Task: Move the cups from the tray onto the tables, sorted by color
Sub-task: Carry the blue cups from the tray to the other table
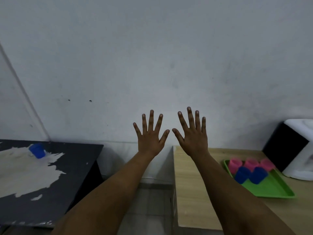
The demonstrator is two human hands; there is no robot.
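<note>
Our left hand point(149, 139) and right hand point(193, 136) are raised side by side against the grey wall point(152, 56), fingers spread wide and holding nothing. They hang above the gap of floor point(149, 200) between two desks, touching neither.

To our left stands the dark desk point(42, 192) with its worn pale patch. One blue cup point(37, 150) sits there near the far edge, mouth down as far as we can tell. To our right is the light wooden desk point(194, 184), and on its right side lies the green tray point(274, 189). At the tray's far end three pink cups point(250, 164) stand in a row, with two blue cups point(250, 174) just in front of them, packed close and seemingly touching. So we judge the sorting barely begun, with five cups left to move.

The risk lies in that tight cluster: reaching over the blue pair for a pink cup could knock a neighbour over or nudge it off the tray. A light tray may also slide toward the desk's near right edge if we drag a cup instead of lifting it.

A black and white object point(293, 150) behind the tray is cut off by the frame, and we cannot identify it. The dark desk's left part and the wooden desk's near right corner lie out of view, and wide-angle blur softens the cups' rims.
</note>
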